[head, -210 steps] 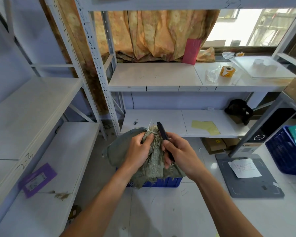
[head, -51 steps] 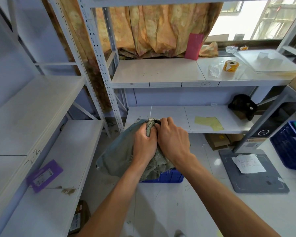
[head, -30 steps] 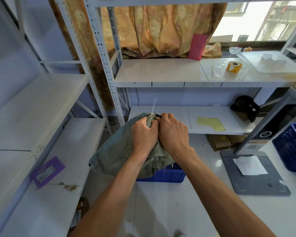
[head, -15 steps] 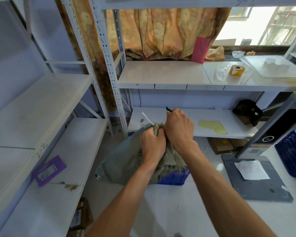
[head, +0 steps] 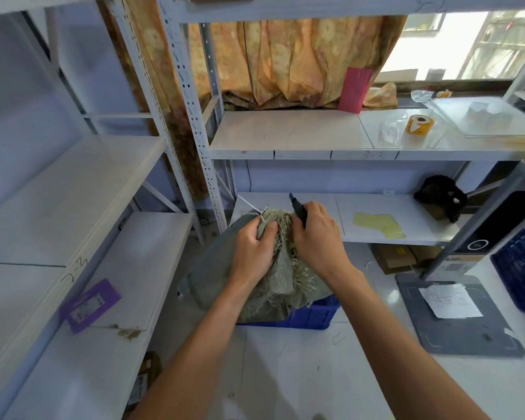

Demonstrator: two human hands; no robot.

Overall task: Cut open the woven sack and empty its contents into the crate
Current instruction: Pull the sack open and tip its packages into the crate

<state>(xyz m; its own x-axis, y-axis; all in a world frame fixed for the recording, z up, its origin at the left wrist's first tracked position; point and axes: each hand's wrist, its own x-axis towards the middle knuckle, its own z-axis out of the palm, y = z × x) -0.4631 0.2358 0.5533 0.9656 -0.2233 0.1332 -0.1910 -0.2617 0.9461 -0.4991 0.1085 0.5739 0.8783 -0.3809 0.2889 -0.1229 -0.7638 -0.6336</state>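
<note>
A grey-green woven sack (head: 212,268) with a frayed, bunched neck stands in a blue crate (head: 309,313) on the floor. My left hand (head: 252,247) grips the gathered neck of the sack. A thin white tie strip (head: 249,204) sticks out to the upper left of the neck. My right hand (head: 319,237) is closed on a black knife (head: 297,209), whose tip points up and away just right of the neck. The sack hides most of the crate and whatever is inside it.
White metal shelving stands at the left and ahead. A purple card (head: 88,301) lies on the left shelf, yellow paper (head: 379,224) and a black object (head: 440,195) on the low shelf ahead. A grey floor plate (head: 455,316) and a second blue crate (head: 522,271) are at the right.
My right hand has drawn away from the sack's neck to the right, so the black knife shows again. The frayed neck is more exposed. My left hand keeps its grip.
</note>
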